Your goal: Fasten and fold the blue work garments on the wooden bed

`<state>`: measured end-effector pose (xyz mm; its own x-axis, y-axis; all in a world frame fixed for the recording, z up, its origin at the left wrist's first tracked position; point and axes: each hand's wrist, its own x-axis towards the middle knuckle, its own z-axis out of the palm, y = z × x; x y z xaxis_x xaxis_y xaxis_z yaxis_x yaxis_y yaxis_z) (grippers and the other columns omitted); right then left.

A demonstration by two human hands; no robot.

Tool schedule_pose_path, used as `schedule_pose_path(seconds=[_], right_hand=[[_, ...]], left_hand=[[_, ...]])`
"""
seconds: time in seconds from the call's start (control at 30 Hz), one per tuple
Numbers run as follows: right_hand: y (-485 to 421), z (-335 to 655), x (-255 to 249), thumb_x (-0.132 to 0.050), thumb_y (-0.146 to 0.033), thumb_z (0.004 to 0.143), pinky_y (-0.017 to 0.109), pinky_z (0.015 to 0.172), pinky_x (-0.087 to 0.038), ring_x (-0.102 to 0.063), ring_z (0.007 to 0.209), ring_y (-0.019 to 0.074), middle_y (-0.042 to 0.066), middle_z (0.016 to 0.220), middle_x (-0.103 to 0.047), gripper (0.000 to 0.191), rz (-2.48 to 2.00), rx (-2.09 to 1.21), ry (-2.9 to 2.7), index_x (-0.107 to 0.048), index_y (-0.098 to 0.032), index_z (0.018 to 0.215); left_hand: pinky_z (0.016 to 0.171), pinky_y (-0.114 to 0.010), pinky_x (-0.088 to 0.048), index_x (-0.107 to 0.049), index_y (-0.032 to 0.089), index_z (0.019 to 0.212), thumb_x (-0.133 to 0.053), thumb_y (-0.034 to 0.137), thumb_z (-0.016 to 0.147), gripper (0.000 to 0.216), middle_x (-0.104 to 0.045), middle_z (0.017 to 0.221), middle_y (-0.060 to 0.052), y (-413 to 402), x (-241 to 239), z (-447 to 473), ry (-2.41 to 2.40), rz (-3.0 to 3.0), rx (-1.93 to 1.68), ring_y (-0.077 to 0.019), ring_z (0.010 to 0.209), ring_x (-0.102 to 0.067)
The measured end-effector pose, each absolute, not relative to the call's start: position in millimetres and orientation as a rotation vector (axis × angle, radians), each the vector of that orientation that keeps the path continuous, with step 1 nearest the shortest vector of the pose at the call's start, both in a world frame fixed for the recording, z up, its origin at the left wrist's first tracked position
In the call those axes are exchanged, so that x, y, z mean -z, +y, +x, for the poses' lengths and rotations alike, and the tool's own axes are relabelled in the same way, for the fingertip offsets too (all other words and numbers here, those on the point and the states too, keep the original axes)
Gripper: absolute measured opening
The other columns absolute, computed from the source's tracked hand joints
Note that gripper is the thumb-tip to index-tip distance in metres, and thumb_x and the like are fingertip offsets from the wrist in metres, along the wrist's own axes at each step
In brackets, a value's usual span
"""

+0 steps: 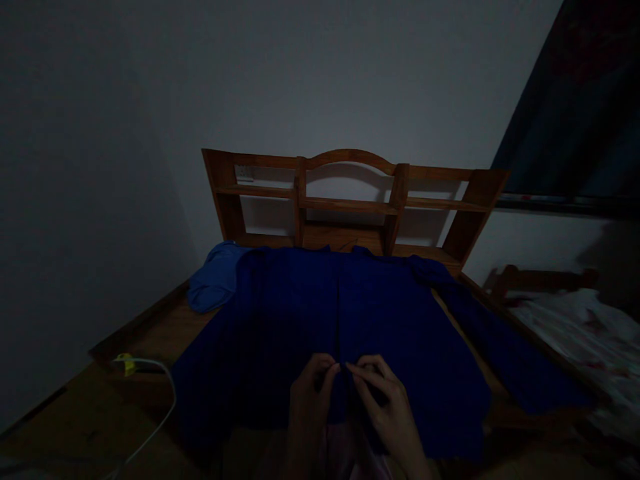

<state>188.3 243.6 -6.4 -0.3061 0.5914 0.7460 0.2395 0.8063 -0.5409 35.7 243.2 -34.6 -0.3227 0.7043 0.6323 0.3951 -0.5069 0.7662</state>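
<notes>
A dark blue long-sleeved shirt (400,313) lies spread over the wooden desk (167,328), its front opening running down the middle. My left hand (313,387) pinches the shirt's front edge, low on the opening. Just to the right of it, my right hand (383,393) grips the facing edge between thumb and fingers. The fingertips of both hands nearly meet at the opening. Whatever small part sits between them is too dark to make out. One sleeve hangs out to the right across the desk, and the shirt's lower edge drops over the front.
A lighter blue bundled cloth (215,277) rests at the desk's left back. Behind the shirt stands a wooden shelf unit (350,205) against the wall. A white cable (167,387) loops at lower left near a yellow tag (129,365). A bed with pale bedding (590,327) is at right.
</notes>
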Motion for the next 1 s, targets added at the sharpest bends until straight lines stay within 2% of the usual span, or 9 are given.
schedule_pose_path(seconds=[0.23, 0.73, 0.9, 1.0], right_hand=[[241, 179, 7, -0.045, -0.029, 0.09, 0.026, 0.081, -0.045, -0.055, 0.093, 0.0159, 0.004, 0.096, -0.056, 0.028, -0.602, -0.457, -1.906, -0.064, -0.03, 0.111], [253, 164, 18, -0.05, -0.025, 0.088, 0.025, 0.076, -0.046, -0.058, 0.086, 0.0152, 0.004, 0.093, -0.06, 0.021, -0.629, -0.241, -1.717, -0.065, -0.023, 0.102], [257, 166, 21, -0.051, -0.024, 0.087, 0.024, 0.075, -0.046, -0.058, 0.086, 0.0139, 0.003, 0.094, -0.06, 0.02, -0.652, -0.274, -1.704, -0.065, -0.023, 0.101], [258, 164, 23, -0.053, -0.024, 0.087, 0.024, 0.075, -0.046, -0.058, 0.087, 0.0135, 0.003, 0.095, -0.059, 0.019, -0.654, -0.263, -1.69, -0.066, -0.023, 0.1]], left_hand=[[0.079, -0.03, -0.046, -0.059, 0.02, 0.096, -0.049, 0.032, 0.084, 0.019, -0.066, 0.092, -0.004, 248, 43, 34, 1.386, 1.711, -1.851, -0.0178, 0.086, -0.061], [0.088, -0.029, -0.045, -0.062, 0.02, 0.098, -0.051, 0.032, 0.085, 0.021, -0.065, 0.102, -0.004, 241, 33, 33, 1.072, 1.699, -1.918, -0.0176, 0.098, -0.059], [0.088, -0.028, -0.045, -0.057, 0.02, 0.102, -0.051, 0.031, 0.085, 0.022, -0.062, 0.103, -0.005, 235, 30, 35, 0.981, 1.684, -1.82, -0.0169, 0.1, -0.058], [0.083, -0.025, -0.045, -0.054, 0.019, 0.099, -0.052, 0.033, 0.084, 0.021, -0.061, 0.096, -0.004, 235, 31, 36, 0.984, 1.644, -1.822, -0.0156, 0.093, -0.059]])
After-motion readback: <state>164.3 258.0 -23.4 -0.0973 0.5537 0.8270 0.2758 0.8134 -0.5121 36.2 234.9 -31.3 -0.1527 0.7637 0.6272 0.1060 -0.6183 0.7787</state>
